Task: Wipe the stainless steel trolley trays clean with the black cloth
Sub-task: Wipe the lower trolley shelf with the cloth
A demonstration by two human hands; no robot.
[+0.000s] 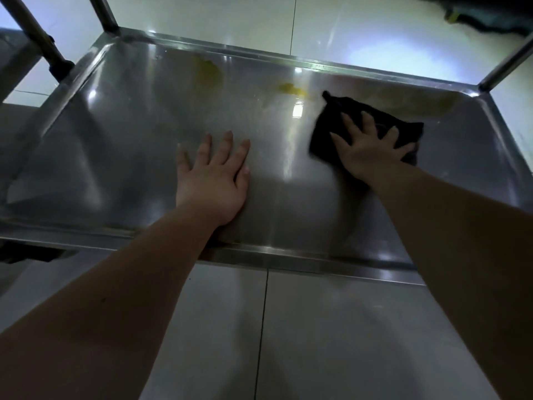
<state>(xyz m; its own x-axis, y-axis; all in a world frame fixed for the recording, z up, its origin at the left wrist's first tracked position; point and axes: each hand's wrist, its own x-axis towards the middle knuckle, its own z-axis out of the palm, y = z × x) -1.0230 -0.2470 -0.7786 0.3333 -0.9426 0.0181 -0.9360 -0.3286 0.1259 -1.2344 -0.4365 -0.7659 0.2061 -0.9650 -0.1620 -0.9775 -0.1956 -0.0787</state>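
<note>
A stainless steel trolley tray (121, 145) fills the middle of the view, with a raised rim all round. Yellow smears (210, 72) lie near its far edge, and a smaller yellow blob (291, 89) sits right of them. The black cloth (331, 125) lies on the right part of the tray. My right hand (366, 148) presses flat on the cloth with fingers spread. My left hand (213, 174) rests palm down on the bare tray near the front middle, holding nothing.
Steel uprights rise at the far left corner (105, 13), at the left (37, 33) and at the far right corner (507, 64). Pale floor tiles (202, 327) lie in front of and behind the trolley. A dark object (490, 18) sits at the top right.
</note>
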